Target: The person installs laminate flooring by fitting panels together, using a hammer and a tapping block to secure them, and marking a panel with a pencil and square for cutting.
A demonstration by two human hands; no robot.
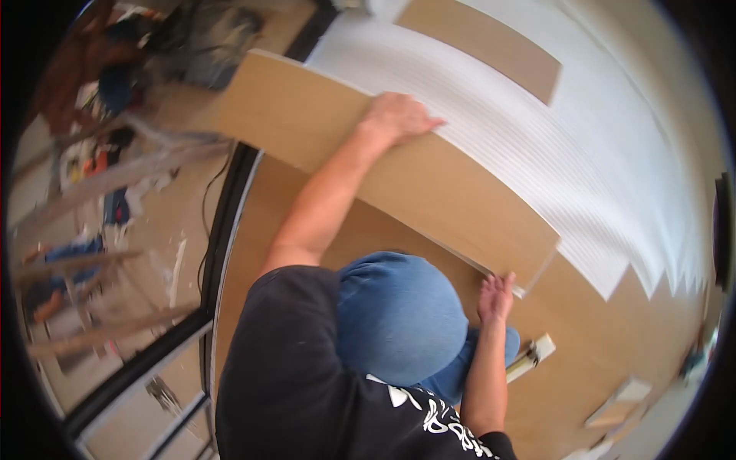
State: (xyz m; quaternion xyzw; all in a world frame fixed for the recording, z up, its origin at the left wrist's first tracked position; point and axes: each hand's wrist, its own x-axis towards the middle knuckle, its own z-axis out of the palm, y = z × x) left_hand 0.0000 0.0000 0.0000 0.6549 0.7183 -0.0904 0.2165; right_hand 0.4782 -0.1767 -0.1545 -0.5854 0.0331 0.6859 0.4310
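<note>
A long light-brown floor plank (460, 195) lies slantwise in front of me, tilted over the laid brown floor and the white underlay. My left hand (397, 119) reaches across it and grips its far long edge; the fingertips are hidden beyond that edge. At the plank's near right corner is my right hand (497, 297), palm turned up and fingers loosely stretched, the tips touching the near edge. Below the plank, my bent knee in blue jeans (402, 318) rests over the laid boards (295, 207).
White ribbed underlay (491, 123) spreads beyond the plank, with another brown plank (491, 46) on it. A pale tool or bar (530, 357) lies right of my knee. A board offcut (619, 402) sits farther right. A black door frame (230, 207) borders the left, with clutter outside.
</note>
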